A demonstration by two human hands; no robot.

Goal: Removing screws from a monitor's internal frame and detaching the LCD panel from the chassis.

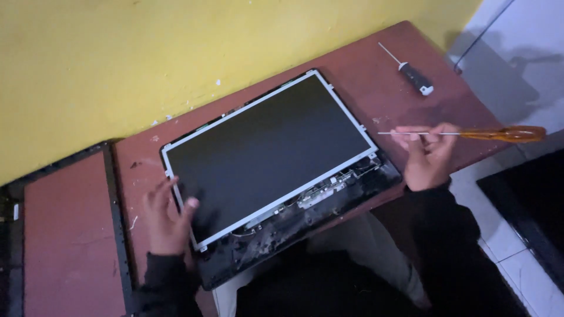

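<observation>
A bare laptop screen panel (pixel 267 149) with a silver metal frame lies in its black back cover on a reddish-brown table (pixel 376 76). My left hand (pixel 167 220) rests open at the panel's lower left corner, thumb touching the dark glass. My right hand (pixel 427 155) hovers beside the panel's right corner and holds a long screwdriver with an orange handle (pixel 505 134), its thin shaft pointing left. Exposed hinges and thin wires (pixel 320 194) run along the panel's near edge.
A second, smaller screwdriver with a black and white handle (pixel 414 76) lies on the table near the far right corner. A black screen bezel (pixel 117 223) lies at the left. A yellow wall (pixel 176 53) is behind, and white floor tiles (pixel 517 246) at right.
</observation>
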